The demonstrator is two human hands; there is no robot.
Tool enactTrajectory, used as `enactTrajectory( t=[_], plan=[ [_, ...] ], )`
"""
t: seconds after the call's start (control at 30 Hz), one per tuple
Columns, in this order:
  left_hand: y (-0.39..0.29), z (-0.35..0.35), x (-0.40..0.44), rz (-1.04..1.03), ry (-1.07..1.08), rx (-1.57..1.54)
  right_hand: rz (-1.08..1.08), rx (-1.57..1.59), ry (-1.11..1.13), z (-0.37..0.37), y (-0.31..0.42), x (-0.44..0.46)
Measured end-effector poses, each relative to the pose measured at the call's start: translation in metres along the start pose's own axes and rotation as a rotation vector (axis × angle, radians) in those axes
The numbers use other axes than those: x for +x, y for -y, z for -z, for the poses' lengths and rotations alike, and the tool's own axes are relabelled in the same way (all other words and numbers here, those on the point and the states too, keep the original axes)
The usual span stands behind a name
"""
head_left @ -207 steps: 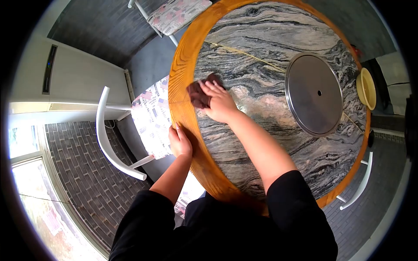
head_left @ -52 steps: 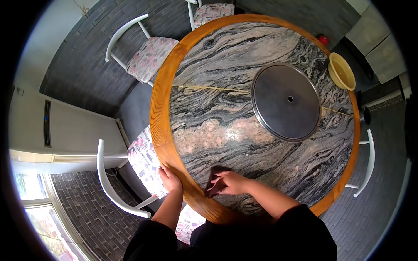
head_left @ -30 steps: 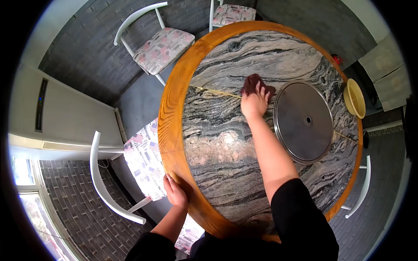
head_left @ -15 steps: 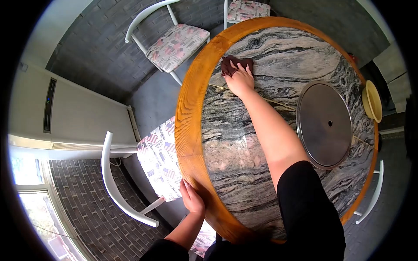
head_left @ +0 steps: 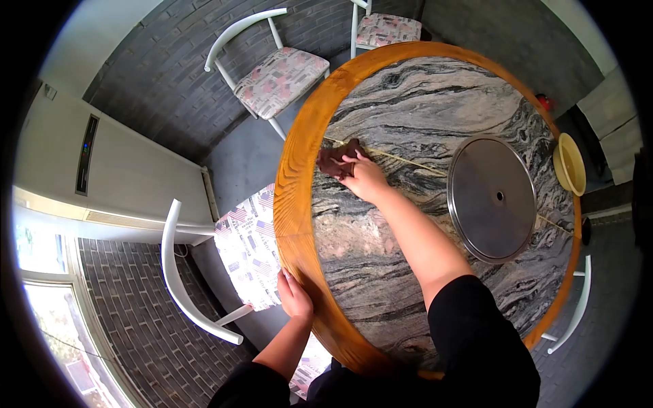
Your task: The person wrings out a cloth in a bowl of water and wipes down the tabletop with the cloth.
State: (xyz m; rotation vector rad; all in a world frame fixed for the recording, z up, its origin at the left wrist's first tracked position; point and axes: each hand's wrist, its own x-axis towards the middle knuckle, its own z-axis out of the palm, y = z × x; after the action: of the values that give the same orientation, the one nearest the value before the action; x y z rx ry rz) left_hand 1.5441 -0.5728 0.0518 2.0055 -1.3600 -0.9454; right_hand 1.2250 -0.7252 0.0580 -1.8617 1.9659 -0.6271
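A dark brown cloth [head_left: 335,163] lies bunched on the marble-patterned top [head_left: 435,88] of a round table, close to the left side of its wooden rim [head_left: 294,197]. My right hand [head_left: 365,178] presses down on the cloth, fingers bent over it. My left hand [head_left: 295,297] rests against the outer edge of the rim, with its fingers stretched along the wood and nothing held in it. To the right of my right arm, a round metal lid [head_left: 486,217] with a small central hole sits on the tabletop.
A yellow basin [head_left: 570,165] stands at the table's right edge. White chairs with patterned seats surround the table: one near chair [head_left: 248,245] at left, another [head_left: 286,75] at far left, one [head_left: 388,30] behind. A cream cabinet unit [head_left: 143,163] stands at left.
My right hand has drawn the cloth toward me and to the left, across the thin yellow line on the tabletop. My left hand stays at the rim. The camera view has shifted slightly.
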Motion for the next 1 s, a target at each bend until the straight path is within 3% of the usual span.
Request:
enactTrajectory(
  t=[0.17,0.43,0.57,0.63,0.67,0.73,0.77,0.83,0.97,1.0],
  plan=[
    [-0.008,0.000,-0.002,0.012,-0.009,0.050,0.078,0.018,0.024,-0.014,0.006,-0.054],
    [-0.015,0.001,-0.004,0.023,-0.024,0.068,-0.034,0.092,0.077,-0.001,0.054,-0.131],
    [-0.018,0.003,-0.006,0.014,-0.017,0.059,0.053,0.170,0.124,-0.012,0.053,-0.155],
    [-0.019,0.004,-0.002,0.010,-0.018,0.046,0.015,0.155,0.208,0.030,0.081,-0.151],
    [-0.018,0.004,-0.002,0.006,0.000,0.031,-0.350,0.413,0.246,0.062,0.100,-0.142],
    [-0.012,0.003,-0.002,0.009,0.000,0.023,-0.723,1.075,0.139,0.063,0.090,-0.117],
    [-0.010,0.003,-0.003,0.020,-0.008,0.026,-0.704,1.479,-0.020,0.055,0.067,-0.102],
    [-0.011,0.003,-0.003,-0.005,-0.006,-0.006,-0.616,1.883,-0.106,0.066,0.040,-0.065],
    [-0.016,0.006,-0.003,0.023,0.004,0.037,-0.250,1.420,-0.429,0.060,0.032,0.018],
    [-0.014,0.005,-0.003,0.003,-0.003,0.007,-0.155,1.159,-0.348,0.048,0.017,0.038]
  ],
)
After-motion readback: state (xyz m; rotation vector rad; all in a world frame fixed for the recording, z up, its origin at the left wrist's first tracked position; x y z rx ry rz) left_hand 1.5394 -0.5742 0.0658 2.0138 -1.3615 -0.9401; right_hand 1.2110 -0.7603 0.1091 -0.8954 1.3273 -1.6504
